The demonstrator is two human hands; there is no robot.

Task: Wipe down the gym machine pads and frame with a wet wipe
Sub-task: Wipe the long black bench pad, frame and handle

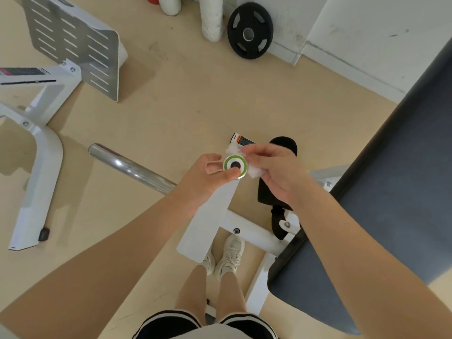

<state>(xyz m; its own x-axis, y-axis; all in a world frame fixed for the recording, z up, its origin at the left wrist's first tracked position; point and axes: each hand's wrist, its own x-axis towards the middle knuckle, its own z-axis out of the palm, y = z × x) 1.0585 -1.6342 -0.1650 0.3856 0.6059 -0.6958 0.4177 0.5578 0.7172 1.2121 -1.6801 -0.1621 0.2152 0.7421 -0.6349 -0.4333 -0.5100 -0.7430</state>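
floor: a beige gym floor [186,99] is seen from above, scuffed here and there, with a white wall along the far side.
landmark: the round cap [235,166] with the green ring, sat on the top end of a white frame post [208,223], is used as the reference for everything below.
room stuff: a black weight plate [249,30] is leaned on the wall well beyond the cap; a slotted metal footplate [73,42] on white legs is off to the far left of it; a chrome bar [129,167] runs out just left of the cap.
pad: a dark grey pad [381,216] is stretched out to the right of the cap, with a smaller black pad [276,192] just beside the cap.
left hand [208,177]: curled round the cap from the left, thumb pressed onto its lower edge, so the cap is gripped.
right hand [276,172]: fingers bunched and pinched on a white wet wipe [253,171], held at the cap's right edge.
wipe position: touching the cap's right rim, with a bit poking out above the cap too.
feet: pale sneakers [230,255] are stood on the floor below the cap, next to the frame base.
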